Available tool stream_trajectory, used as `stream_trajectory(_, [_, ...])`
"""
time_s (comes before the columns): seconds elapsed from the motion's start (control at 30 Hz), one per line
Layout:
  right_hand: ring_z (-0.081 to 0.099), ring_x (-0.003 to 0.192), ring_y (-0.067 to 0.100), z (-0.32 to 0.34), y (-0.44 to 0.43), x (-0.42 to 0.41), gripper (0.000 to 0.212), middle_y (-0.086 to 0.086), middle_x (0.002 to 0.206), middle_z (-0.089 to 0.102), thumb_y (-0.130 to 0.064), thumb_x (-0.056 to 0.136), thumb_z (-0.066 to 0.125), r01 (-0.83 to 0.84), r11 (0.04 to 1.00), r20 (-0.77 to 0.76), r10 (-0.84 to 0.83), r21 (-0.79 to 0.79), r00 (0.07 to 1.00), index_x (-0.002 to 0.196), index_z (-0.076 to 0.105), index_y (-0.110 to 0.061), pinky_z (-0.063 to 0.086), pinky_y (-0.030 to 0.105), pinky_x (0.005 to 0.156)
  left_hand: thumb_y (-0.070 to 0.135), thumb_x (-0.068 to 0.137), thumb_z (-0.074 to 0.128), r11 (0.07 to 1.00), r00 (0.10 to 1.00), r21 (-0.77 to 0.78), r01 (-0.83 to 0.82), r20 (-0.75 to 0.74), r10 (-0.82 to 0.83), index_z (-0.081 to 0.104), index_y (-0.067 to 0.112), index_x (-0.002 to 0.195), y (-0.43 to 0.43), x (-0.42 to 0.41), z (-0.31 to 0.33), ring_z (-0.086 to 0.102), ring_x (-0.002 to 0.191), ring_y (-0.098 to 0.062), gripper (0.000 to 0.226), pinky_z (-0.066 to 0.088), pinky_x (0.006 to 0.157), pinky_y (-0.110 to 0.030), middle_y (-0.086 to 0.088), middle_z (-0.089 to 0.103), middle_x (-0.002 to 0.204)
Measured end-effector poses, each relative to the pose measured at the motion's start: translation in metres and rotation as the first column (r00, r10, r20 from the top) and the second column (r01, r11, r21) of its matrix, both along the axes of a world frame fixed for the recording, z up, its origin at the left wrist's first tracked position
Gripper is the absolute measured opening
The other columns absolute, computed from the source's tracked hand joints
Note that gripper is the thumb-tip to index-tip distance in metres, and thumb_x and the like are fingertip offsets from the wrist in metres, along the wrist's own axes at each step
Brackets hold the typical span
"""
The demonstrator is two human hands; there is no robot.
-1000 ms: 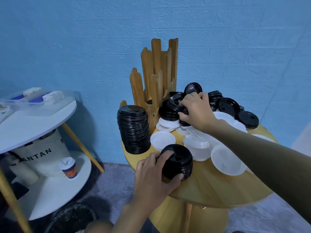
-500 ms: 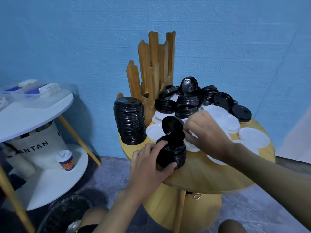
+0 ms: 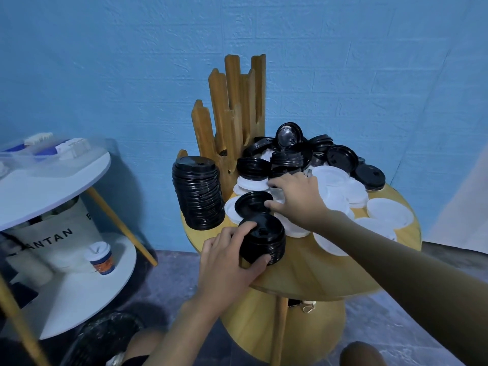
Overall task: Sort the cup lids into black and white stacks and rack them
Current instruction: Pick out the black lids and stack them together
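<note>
My left hand (image 3: 229, 260) grips a short stack of black lids (image 3: 266, 241) near the front edge of the round wooden table (image 3: 317, 276). My right hand (image 3: 298, 199) pinches a single black lid (image 3: 250, 204) by its rim; the lid is tilted just behind and above that stack. A tall stack of black lids (image 3: 196, 192) stands at the table's left edge. Behind it rises the wooden slotted rack (image 3: 232, 120). Loose black lids (image 3: 290, 154) are heaped at the back, and white lids (image 3: 338, 191) lie spread over the middle and right.
A white two-tier side table (image 3: 52, 178) stands to the left with a clear plastic box on top. A paper cup (image 3: 100, 257) and a white bag sit on its lower shelf. A dark bin (image 3: 105, 336) is on the floor. The blue wall is close behind.
My right hand left the back pile with one black lid and carried it to the short stack. The lid has dropped from steeply tilted to flatter. My left hand kept hold of the stack.
</note>
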State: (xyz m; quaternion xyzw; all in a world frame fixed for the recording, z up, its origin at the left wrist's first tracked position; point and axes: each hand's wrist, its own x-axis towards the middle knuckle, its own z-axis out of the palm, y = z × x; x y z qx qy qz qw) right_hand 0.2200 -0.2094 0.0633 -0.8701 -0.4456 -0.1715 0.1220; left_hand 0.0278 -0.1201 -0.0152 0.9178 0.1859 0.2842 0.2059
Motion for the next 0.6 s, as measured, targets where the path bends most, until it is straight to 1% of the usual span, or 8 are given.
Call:
stream_trajectory(0.07, [0.040,0.118,0.020,0.001,0.000,0.003,0.033,-0.009,0.129,0.054,-0.050,0.090,0.060,-0.097,0.995,-0.030,0.096,-0.036,0.995,0.120,0.064,-0.036,0.024,0.038,0.089,0.074,0.081,0.047,1.000,1.000,-0.001,0.004,-0.008,-0.004,0.021,0.060,0.134,0.000,0.000,0.001,0.026,0.101,0.004,0.061,0.023,0.097,-0.022,0.027,0.042,0.117])
stream_trajectory(0.13, [0.037,0.115,0.017,0.003,-0.002,0.006,0.020,-0.015,0.125,0.055,-0.041,0.091,0.062,-0.187,0.981,-0.132,0.181,-0.040,0.975,0.110,0.069,-0.038,0.024,0.039,0.090,0.074,0.081,0.046,1.000,1.000,0.001,0.010,-0.018,-0.010,0.019,0.062,0.133,0.001,0.000,0.002,0.026,0.102,0.003,0.060,0.023,0.097,-0.022,0.028,0.039,0.116])
stream_trajectory(0.2, [0.035,0.113,0.015,0.005,-0.005,0.007,0.016,-0.020,0.120,0.056,-0.036,0.091,0.065,-0.233,0.970,-0.204,0.216,-0.064,0.955,0.105,0.070,-0.039,0.025,0.040,0.092,0.076,0.081,0.043,1.000,1.000,0.003,0.009,-0.024,-0.009,0.017,0.061,0.133,0.002,0.000,0.002,0.029,0.104,0.000,0.060,0.024,0.097,-0.023,0.028,0.038,0.114])
stream_trajectory(0.27, [0.034,0.113,0.013,0.004,-0.005,0.006,0.017,-0.022,0.120,0.054,-0.033,0.090,0.065,-0.251,0.960,-0.180,0.226,-0.127,0.957,0.105,0.070,-0.040,0.025,0.040,0.093,0.077,0.080,0.042,1.000,1.000,-0.002,0.005,-0.029,-0.005,0.017,0.060,0.134,0.003,0.000,0.001,0.032,0.105,-0.001,0.062,0.025,0.097,-0.023,0.028,0.038,0.113])
stream_trajectory(0.33, [0.034,0.113,0.014,0.001,-0.002,0.006,0.016,-0.021,0.120,0.055,-0.030,0.089,0.065,-0.252,0.957,-0.139,0.233,-0.140,0.962,0.101,0.072,-0.038,0.025,0.039,0.092,0.078,0.079,0.040,1.000,1.000,-0.003,0.002,-0.028,-0.002,0.018,0.060,0.134,0.003,0.000,-0.001,0.035,0.106,-0.002,0.062,0.024,0.098,-0.023,0.027,0.040,0.114])
stream_trajectory(0.43, [0.037,0.112,0.016,0.001,0.001,0.004,0.009,-0.018,0.114,0.060,-0.028,0.088,0.067,-0.254,0.966,-0.168,0.244,-0.039,0.955,0.093,0.072,-0.034,0.025,0.038,0.089,0.078,0.079,0.039,1.000,1.000,-0.009,0.007,-0.026,-0.008,0.017,0.060,0.134,0.002,0.000,0.000,0.035,0.107,-0.001,0.062,0.022,0.097,-0.022,0.027,0.041,0.116])
stream_trajectory(0.53, [0.042,0.110,0.015,0.003,0.001,0.002,0.007,-0.015,0.106,0.065,-0.022,0.089,0.066,-0.270,0.961,-0.237,0.276,0.057,0.931,0.093,0.070,-0.027,0.029,0.042,0.097,0.077,0.079,0.042,1.000,1.000,-0.018,0.008,-0.016,-0.008,0.018,0.060,0.134,0.002,-0.002,0.001,0.027,0.104,0.002,0.062,0.021,0.095,-0.022,0.026,0.043,0.119])
stream_trajectory(0.6, [0.051,0.103,0.012,0.007,-0.004,-0.003,0.007,-0.011,0.098,0.068,-0.019,0.090,0.064,-0.287,0.949,-0.265,0.313,0.132,0.912,0.094,0.069,-0.024,0.036,0.040,0.098,0.077,0.080,0.042,1.000,1.000,-0.010,0.007,-0.008,-0.007,0.020,0.059,0.135,0.002,-0.002,0.002,0.030,0.104,0.002,0.062,0.021,0.096,-0.022,0.025,0.045,0.119])
